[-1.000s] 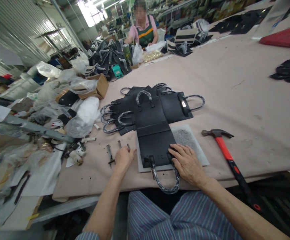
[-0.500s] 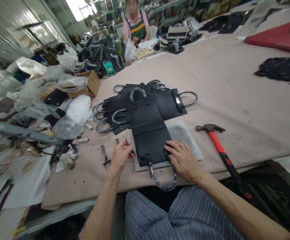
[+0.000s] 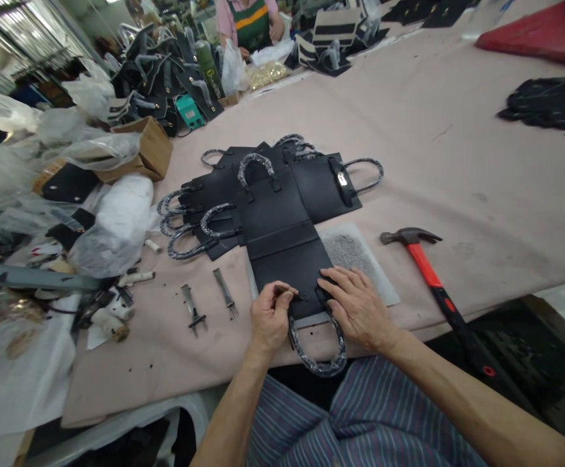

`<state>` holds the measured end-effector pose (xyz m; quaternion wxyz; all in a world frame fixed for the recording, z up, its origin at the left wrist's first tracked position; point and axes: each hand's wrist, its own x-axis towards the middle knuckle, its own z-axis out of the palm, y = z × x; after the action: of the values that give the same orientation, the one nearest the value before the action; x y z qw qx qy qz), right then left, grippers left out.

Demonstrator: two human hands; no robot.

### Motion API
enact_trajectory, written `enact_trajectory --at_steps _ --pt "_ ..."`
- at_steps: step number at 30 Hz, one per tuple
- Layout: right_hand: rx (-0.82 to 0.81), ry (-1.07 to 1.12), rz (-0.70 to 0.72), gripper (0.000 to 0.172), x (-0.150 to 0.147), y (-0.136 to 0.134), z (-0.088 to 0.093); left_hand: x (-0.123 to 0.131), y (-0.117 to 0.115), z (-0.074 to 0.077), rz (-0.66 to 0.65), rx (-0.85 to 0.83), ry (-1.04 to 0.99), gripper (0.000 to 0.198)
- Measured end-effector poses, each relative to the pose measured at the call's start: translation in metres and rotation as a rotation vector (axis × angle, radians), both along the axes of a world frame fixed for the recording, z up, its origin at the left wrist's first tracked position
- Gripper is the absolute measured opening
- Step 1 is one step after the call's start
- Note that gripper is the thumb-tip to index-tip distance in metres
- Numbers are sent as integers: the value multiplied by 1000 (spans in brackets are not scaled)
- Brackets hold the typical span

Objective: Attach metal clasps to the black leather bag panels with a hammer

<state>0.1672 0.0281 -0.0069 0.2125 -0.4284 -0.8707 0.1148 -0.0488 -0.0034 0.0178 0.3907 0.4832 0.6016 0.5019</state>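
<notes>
A black bag panel (image 3: 282,264) lies flat in front of me, its near handle (image 3: 318,370) wrapped in clear plastic and hanging toward the table's edge. My left hand (image 3: 271,318) pinches a thin dark metal tool (image 3: 289,292), its tip down on the panel near the handle; its exact kind is hard to see. Spread over the panel's right side, my right hand (image 3: 357,310) rests with fingers outstretched beside the handle's base. Part of a worn white board (image 3: 364,256) shows under the panel.
Right of the board lies a claw hammer (image 3: 425,266). Two pronged metal tools (image 3: 224,293) lie to the left. More black bag panels (image 3: 218,175) are piled behind. Plastic bags and a cardboard box (image 3: 153,149) crowd the left; a person (image 3: 250,26) works across the table.
My left hand has moved right, bringing the thin tool from beside the panel onto it near the handle. My right hand stays on the panel. The camera view has tilted down slightly.
</notes>
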Motion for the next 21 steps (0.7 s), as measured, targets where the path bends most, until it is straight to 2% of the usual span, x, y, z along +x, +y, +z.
enact_trajectory --at_steps 5,10,21 --pt "-14 1 -1 42 0 0 0 -1 -3 -5 59 42 35 11" --pt "-10 5 2 42 -1 0 0 -2 -2 -8 51 39 20 13" --pt "-27 26 -10 43 -1 1 2 2 0 -4 66 61 49 12"
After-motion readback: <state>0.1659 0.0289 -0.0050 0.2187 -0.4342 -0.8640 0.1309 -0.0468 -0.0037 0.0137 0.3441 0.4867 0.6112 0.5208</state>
